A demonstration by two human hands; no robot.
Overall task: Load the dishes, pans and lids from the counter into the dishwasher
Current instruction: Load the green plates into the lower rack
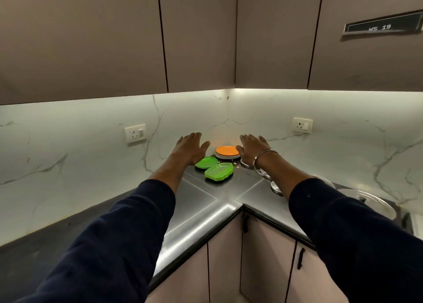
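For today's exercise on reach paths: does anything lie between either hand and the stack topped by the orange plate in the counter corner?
Nothing visible does. The left hand and right hand flank the orange plate, fingers straight. The green plates lie nearer the person, outside both paths.

Both arms wear long dark navy sleeves of a soft, matte fabric, the left sleeve [109, 238] and the right sleeve [357, 229] alike in colour and loosely creased along their length. Each cuff ends partway up the forearm, leaving the wrist and lower forearm bare. The left hand [191, 148] carries no ring or band that shows. On the wrist behind the right hand [251, 148] sits a thin, plain silver-coloured bangle [263, 157], probably metal, though the view is too small to be sure.
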